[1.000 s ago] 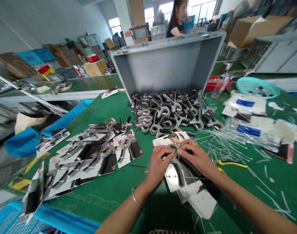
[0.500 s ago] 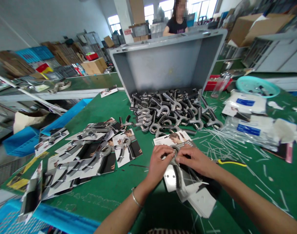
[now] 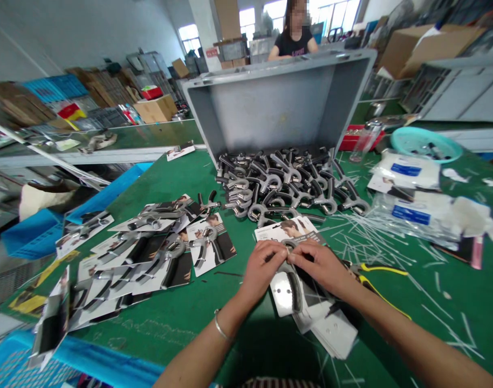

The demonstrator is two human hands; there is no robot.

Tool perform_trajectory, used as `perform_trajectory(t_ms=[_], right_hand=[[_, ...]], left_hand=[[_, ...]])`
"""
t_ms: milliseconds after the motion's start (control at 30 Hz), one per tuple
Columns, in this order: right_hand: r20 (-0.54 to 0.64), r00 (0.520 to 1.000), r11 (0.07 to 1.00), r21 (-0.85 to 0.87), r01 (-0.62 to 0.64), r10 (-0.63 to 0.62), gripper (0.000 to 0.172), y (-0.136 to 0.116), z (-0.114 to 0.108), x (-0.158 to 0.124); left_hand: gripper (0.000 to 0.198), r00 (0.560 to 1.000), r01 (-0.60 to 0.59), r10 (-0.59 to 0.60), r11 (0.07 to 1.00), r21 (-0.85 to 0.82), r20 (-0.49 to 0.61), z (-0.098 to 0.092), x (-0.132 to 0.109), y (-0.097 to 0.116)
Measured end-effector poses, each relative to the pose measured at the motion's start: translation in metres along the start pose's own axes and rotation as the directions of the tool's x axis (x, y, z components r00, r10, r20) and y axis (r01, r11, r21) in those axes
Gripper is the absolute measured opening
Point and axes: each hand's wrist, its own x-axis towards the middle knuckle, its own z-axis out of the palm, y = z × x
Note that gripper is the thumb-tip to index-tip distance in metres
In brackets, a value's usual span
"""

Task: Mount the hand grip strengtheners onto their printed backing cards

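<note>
The grip trainer lies on its backing card just below the centre of the frame, on top of a loose stack of cards. Its long axis runs almost straight up and down the picture: the coil end points to the top of the frame and the handles to the bottom edge.

The left hand and right hand meet at the coil end with their fingertips pinched shut on it. Whether they also hold a thin tie there is too small to tell.

The surface is a green table, strewn at right with white cut strips. A pile of bare trainers spills from a tipped grey crate above centre. Carded ones spread at left, in a cluttered warehouse room.

Since half a second ago the hands have barely shifted. More of the yellow-handled cutters now shows beside the right wrist.
</note>
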Motion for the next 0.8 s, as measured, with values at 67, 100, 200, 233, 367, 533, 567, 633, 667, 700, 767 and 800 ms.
perform_trajectory(t_ms=[67,100,200,233,367,533,567,633,667,700,767,800], right_hand=[[0.026,1.000,0.999,-0.038,0.015,-0.014,0.025,-0.001,-0.002,-0.002],[0.050,0.999,0.998,-0.063,0.024,-0.020,0.022,-0.002,-0.004,-0.003],[0.080,0.996,0.990,-0.132,0.050,-0.039,0.020,-0.004,-0.005,-0.006],[0.065,0.997,0.989,-0.137,0.052,-0.043,0.021,-0.004,-0.004,-0.006],[-0.037,0.998,0.996,-0.074,0.047,-0.050,0.027,0.001,0.005,-0.007],[-0.102,0.995,1.000,-0.030,-0.004,0.001,0.008,0.011,0.009,-0.011],[-0.125,0.992,0.998,-0.055,-0.009,0.002,0.011,0.013,0.010,-0.011],[-0.166,0.986,0.993,-0.115,0.011,-0.030,0.019,0.014,0.012,-0.011],[-0.178,0.983,0.991,-0.134,0.026,-0.050,0.023,0.014,0.013,-0.011],[-0.182,0.981,0.989,-0.140,0.039,-0.065,0.027,0.014,0.015,-0.011],[-0.176,0.981,0.988,-0.142,0.059,-0.084,0.030,0.014,0.017,-0.010],[-0.170,0.981,0.987,-0.147,0.069,-0.094,0.030,0.014,0.017,-0.010]], left_hand=[[0.011,0.999,0.051,-0.051,0.999,-0.004,0.010,-0.002,0.004,0.003],[0.009,0.997,0.073,-0.073,0.997,0.000,0.013,-0.002,0.006,0.005],[0.008,0.994,0.106,-0.106,0.994,0.002,0.009,0.000,0.007,0.007],[0.008,0.995,0.102,-0.102,0.995,0.002,0.003,0.000,0.007,0.008],[0.008,0.997,0.065,-0.067,0.996,0.057,0.032,-0.002,0.006,0.010],[0.008,0.999,-0.028,0.030,0.993,0.116,-0.018,-0.003,0.008,0.021],[0.008,0.996,-0.062,0.070,0.989,0.138,-0.055,0.000,0.005,0.024],[0.007,0.980,-0.160,0.182,0.962,0.220,-0.082,0.010,-0.004,0.029],[0.007,0.968,-0.217,0.243,0.936,0.277,-0.063,0.016,-0.011,0.030],[0.007,0.953,-0.278,0.302,0.899,0.340,-0.020,0.022,-0.019,0.030],[0.011,0.914,-0.399,0.385,0.795,0.458,0.128,0.033,-0.037,0.027],[0.014,0.893,-0.449,0.395,0.734,0.509,0.216,0.037,-0.044,0.026]])
